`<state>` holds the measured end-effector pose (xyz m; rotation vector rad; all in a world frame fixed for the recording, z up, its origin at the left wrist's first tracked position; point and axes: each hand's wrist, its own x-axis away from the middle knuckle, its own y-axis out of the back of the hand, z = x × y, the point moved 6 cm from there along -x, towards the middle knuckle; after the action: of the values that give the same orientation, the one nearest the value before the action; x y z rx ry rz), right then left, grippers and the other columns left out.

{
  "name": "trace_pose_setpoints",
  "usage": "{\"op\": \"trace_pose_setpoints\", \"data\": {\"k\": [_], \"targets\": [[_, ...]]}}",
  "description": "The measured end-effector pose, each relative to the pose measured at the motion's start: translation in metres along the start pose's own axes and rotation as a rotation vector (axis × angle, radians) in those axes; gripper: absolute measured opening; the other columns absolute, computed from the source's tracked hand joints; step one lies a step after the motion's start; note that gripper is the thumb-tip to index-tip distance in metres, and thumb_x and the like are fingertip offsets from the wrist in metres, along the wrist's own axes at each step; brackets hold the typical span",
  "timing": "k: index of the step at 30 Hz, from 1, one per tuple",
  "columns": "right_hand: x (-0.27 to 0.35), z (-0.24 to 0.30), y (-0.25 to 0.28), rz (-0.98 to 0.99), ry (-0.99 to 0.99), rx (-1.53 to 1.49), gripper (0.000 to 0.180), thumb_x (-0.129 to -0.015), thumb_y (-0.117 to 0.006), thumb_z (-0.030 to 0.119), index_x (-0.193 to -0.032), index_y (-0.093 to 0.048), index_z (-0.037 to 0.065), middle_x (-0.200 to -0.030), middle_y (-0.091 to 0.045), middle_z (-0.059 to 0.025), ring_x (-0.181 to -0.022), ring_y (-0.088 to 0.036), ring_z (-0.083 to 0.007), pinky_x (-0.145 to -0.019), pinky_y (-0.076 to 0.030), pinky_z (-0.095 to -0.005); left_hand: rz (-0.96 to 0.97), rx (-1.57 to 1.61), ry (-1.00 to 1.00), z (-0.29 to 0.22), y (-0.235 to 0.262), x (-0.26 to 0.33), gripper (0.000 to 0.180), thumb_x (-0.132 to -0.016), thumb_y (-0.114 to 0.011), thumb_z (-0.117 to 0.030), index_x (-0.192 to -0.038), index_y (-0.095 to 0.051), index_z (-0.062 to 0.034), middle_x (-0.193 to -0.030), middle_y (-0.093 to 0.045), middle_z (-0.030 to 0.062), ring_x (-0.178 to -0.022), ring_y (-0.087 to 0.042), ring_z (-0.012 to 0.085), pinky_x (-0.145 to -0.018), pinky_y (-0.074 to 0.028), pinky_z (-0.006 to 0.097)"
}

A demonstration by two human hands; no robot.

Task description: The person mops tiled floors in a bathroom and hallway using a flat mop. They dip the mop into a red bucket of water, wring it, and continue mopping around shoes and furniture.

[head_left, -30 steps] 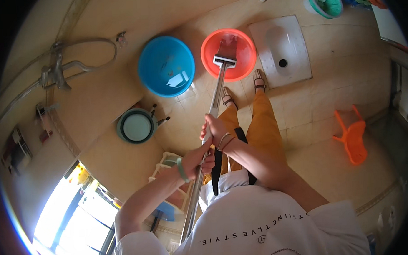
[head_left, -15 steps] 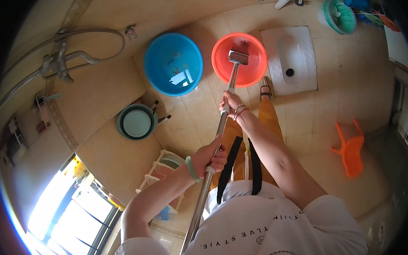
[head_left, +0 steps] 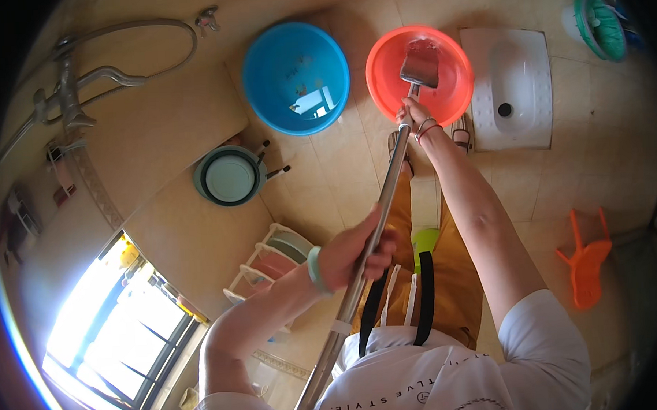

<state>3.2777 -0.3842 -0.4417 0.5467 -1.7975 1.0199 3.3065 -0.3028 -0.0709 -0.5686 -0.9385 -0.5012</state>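
Observation:
A long metal-handled sponge mop [head_left: 335, 345] slants from the lower edge up to the orange-red basin [head_left: 377, 93]. Its metal head tilts inside this basin. My right hand [head_left: 415, 118] is closed round the handle low down, near the head, at the basin's near rim. Farther up the handle my left hand [head_left: 356, 253] curls loosely round it, its fingers slightly blurred. Left of the orange-red basin stands a blue basin [head_left: 266, 112] holding water with small bits in it.
A white squat toilet [head_left: 525, 86] is right of the basins, with a green-lined bin [head_left: 604, 28] beyond. An orange plastic chair [head_left: 590, 263] stands at right. Grey-green basins [head_left: 230, 174] and a white rack [head_left: 238, 286] are at left, below the wall tap [head_left: 67, 92].
The mop head has tilted over and moved closer to me within the basin. My right hand has moved forward with the handle; my left hand has slid along it, its grip looser.

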Motion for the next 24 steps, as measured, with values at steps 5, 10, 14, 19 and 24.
{"op": "trace_pose_setpoints", "data": {"k": [5,10,14,19,24], "targets": [[0.027,0.002,-0.009,0.020,0.097,-0.016,0.013,-0.082,-0.051,0.014,-0.076,-0.041,0.009,-0.056,-0.041,-0.0029,-0.044,-0.043,-0.0141,-0.039,-0.040,-0.0293,0.077,-0.013,-0.096,-0.017,0.011,-0.034,0.037,-0.088,-0.046,-0.045,-0.081,-0.042,-0.0086,-0.058,-0.032,-0.0043,-0.041,-0.027,0.0027,-0.032,-0.024,0.017],[0.118,-0.072,-0.035,0.097,-0.080,-0.168,0.017,-0.082,-0.050,0.015,-0.069,-0.040,0.010,-0.058,-0.040,-0.0012,-0.046,-0.043,-0.0119,-0.042,-0.040,-0.0272,0.038,-0.043,-0.138,-0.013,0.025,-0.035,0.037,-0.088,-0.046,-0.045,-0.079,-0.041,-0.0096,-0.057,-0.031,-0.0049,-0.040,-0.026,0.0025,-0.032,-0.023,0.016],[0.187,-0.099,-0.049,0.013,0.003,-0.074,0.019,-0.081,-0.053,0.018,-0.068,-0.042,0.008,-0.057,-0.043,-0.0031,-0.045,-0.045,-0.0147,-0.043,-0.040,-0.0281,0.061,-0.113,-0.138,-0.015,0.022,-0.032,0.040,-0.085,-0.048,-0.049,-0.078,-0.041,-0.0098,-0.056,-0.031,-0.0051,-0.039,-0.026,0.0020,-0.031,-0.023,0.015],[0.222,-0.097,-0.055,-0.135,-0.005,0.023,0.023,-0.080,-0.055,0.017,-0.066,-0.041,0.007,-0.053,-0.042,-0.0033,-0.042,-0.043,-0.0147,-0.042,-0.040,-0.0277,-0.017,-0.146,-0.143,-0.014,0.016,-0.030,0.043,-0.082,-0.049,-0.054,-0.080,-0.040,-0.0117,-0.057,-0.032,-0.0037,-0.039,-0.026,0.0022,-0.032,-0.022,0.015],[0.177,-0.091,-0.042,-0.074,-0.061,0.052,0.027,-0.084,-0.051,0.026,-0.066,-0.038,0.010,-0.051,-0.039,-0.0010,-0.041,-0.042,-0.0131,-0.041,-0.036,-0.0289,-0.053,-0.104,-0.156,-0.006,0.024,-0.031,0.043,-0.083,-0.048,-0.052,-0.089,-0.039,-0.0108,-0.057,-0.032,-0.0028,-0.039,-0.026,0.0025,-0.031,-0.021,0.015]]}}
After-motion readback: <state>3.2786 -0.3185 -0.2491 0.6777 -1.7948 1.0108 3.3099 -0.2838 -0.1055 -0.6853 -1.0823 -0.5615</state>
